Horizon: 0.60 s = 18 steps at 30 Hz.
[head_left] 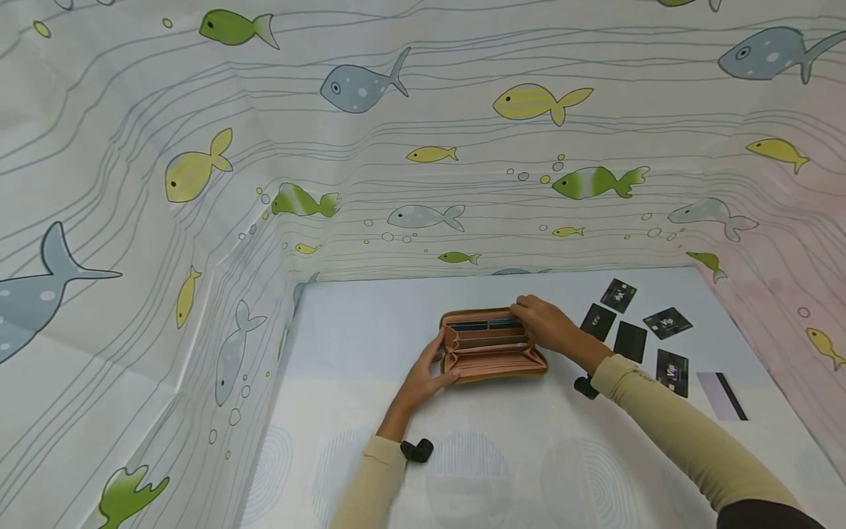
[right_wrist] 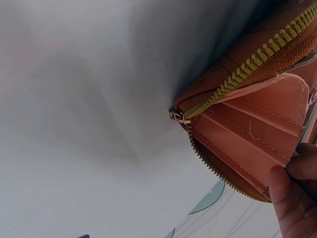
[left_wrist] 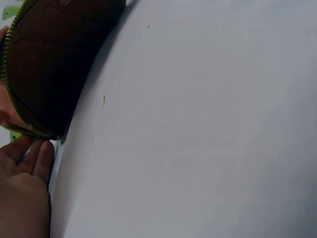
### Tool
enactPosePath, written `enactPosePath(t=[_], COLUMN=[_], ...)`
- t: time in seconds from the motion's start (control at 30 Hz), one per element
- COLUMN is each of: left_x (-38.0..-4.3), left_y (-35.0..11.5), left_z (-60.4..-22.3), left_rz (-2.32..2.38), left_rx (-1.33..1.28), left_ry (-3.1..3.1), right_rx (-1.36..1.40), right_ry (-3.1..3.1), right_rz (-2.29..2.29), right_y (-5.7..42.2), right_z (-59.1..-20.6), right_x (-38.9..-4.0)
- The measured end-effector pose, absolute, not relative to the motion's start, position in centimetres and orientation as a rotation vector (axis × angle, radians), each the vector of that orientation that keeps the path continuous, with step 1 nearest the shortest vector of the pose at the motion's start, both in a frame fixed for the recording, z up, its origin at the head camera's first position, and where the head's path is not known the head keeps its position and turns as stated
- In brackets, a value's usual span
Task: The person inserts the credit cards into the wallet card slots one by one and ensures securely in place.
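Observation:
An unzipped brown zip-around wallet [head_left: 492, 361] lies spread wide on the table, its pinkish compartments facing up. Dark cards [head_left: 465, 325] with bluish edges show in the slots along its far side. My left hand [head_left: 419, 378] holds the wallet's left end, thumb on the near rim and fingers behind. At the far right corner, my right hand [head_left: 545, 323] pinches the wallet beside the card slots; I cannot tell whether a card is between its fingers. In the right wrist view the thumb [right_wrist: 281, 191] sits at the folded side gusset [right_wrist: 252, 129], above brass zip teeth [right_wrist: 262, 54].
Several black cards [head_left: 630, 342], some marked VIP, lie scattered to the right of the wallet. A pale card with a dark stripe [head_left: 722, 396] lies nearer the right edge. Fish-patterned sheeting [head_left: 423, 184] rises behind and beside the white table [head_left: 370, 316].

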<state>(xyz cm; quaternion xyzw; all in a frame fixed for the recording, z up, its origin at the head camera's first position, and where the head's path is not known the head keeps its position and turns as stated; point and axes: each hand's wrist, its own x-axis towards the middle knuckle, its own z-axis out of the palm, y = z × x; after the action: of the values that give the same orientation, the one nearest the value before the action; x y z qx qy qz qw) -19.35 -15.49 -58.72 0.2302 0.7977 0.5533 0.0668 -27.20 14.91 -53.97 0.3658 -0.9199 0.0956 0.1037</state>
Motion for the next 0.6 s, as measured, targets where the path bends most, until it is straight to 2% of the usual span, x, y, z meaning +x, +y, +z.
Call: enactPosePath(t=[0.6], left_x=[-19.38], left_y=[-15.53], left_z=[-58.88], left_rz=[1.675], left_rx=[0.696], left_ry=[2.411], right_rx=[1.060], right_ry=[-2.719], right_rz=[0.284], right_y=[14.82], right_z=[-54.13], right_x=[-27.38])
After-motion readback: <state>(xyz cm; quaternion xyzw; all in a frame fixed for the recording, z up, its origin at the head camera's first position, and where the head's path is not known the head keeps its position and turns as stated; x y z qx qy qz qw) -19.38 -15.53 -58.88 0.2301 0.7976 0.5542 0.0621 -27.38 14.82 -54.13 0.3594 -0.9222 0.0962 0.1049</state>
